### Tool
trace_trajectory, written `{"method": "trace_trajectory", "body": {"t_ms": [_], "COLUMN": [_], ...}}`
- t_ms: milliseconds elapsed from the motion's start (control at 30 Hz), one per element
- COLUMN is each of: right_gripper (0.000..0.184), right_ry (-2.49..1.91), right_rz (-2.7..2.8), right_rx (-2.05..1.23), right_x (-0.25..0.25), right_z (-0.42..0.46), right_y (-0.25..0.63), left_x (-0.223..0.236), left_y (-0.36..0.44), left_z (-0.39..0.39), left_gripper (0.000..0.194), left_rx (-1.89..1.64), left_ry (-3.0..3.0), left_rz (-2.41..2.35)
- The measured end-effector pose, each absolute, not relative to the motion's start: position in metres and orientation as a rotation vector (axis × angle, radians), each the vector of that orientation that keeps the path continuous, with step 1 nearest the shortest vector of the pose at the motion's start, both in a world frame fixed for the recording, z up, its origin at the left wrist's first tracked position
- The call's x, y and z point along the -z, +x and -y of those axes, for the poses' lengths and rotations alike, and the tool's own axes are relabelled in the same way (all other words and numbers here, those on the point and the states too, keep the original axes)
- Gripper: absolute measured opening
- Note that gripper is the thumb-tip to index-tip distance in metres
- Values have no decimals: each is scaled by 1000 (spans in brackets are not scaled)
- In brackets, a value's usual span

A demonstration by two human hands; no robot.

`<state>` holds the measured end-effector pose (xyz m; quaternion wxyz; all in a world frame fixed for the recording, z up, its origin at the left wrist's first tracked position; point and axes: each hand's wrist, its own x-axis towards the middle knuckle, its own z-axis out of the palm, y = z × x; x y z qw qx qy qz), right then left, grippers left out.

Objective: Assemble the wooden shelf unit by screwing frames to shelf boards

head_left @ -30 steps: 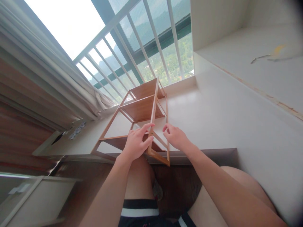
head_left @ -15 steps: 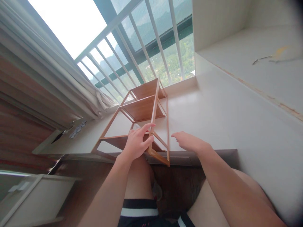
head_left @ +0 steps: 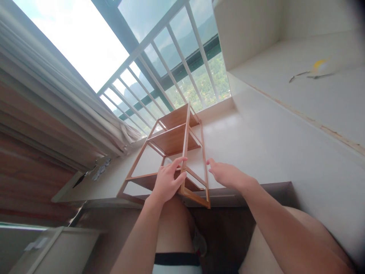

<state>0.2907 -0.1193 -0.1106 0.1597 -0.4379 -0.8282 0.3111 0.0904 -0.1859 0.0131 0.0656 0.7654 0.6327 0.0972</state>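
A small wooden shelf rack (head_left: 168, 140) with three boards lies tilted on the white window ledge, its near end sticking out over my leg. My left hand (head_left: 167, 182) grips the near rail of its frame, thumb on one side and index finger across the other. Close to the joint under those fingers is a small metal fitting. My right hand (head_left: 225, 173) hovers just right of the rack's right-hand rail, fingers curled together at the tips. Whatever may be between those fingertips is too small to make out.
On the white shelf at right lie a thin bent metal tool (head_left: 298, 75) and a blurred yellow item (head_left: 319, 64). Curtains (head_left: 71, 95) hang left of the barred window (head_left: 171, 49). A pale cabinet (head_left: 71, 247) stands at lower left. Small items (head_left: 101, 169) lie by the curtain.
My right hand has moved right, from beside the near rail to outside the right-hand rail. My left hand keeps its grip. The camera view has shifted slightly.
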Motion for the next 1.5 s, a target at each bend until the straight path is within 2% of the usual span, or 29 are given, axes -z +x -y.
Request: {"method": "trace_trajectory", "body": {"t_ms": [500, 800, 933, 1067, 1367, 1500], "right_gripper": [27, 24, 16, 14, 22, 23], "right_ry": [-1423, -1150, -911, -740, -516, -473], "right_rz": [2310, 2231, 2085, 1848, 1258, 1195], "right_rx": [-909, -916, -965, -829, -1403, -1468], "right_x": [97, 95, 88, 80, 85, 87], "right_z": [125, 127, 128, 126, 135, 138], "right_y": [284, 287, 286, 285, 270, 264], "left_x": [-13, -14, -14, -15, -16, -14], "left_y": [90, 89, 90, 90, 91, 90], "left_z": [186, 185, 185, 184, 187, 188], "left_gripper": [43, 42, 42, 42, 42, 42], "left_rx": [-302, -297, -311, -327, -352, -352], "left_ry": [2318, 2328, 2313, 2300, 2318, 2311], "left_rz": [-1909, -1911, -1892, -1887, -1904, -1900]}}
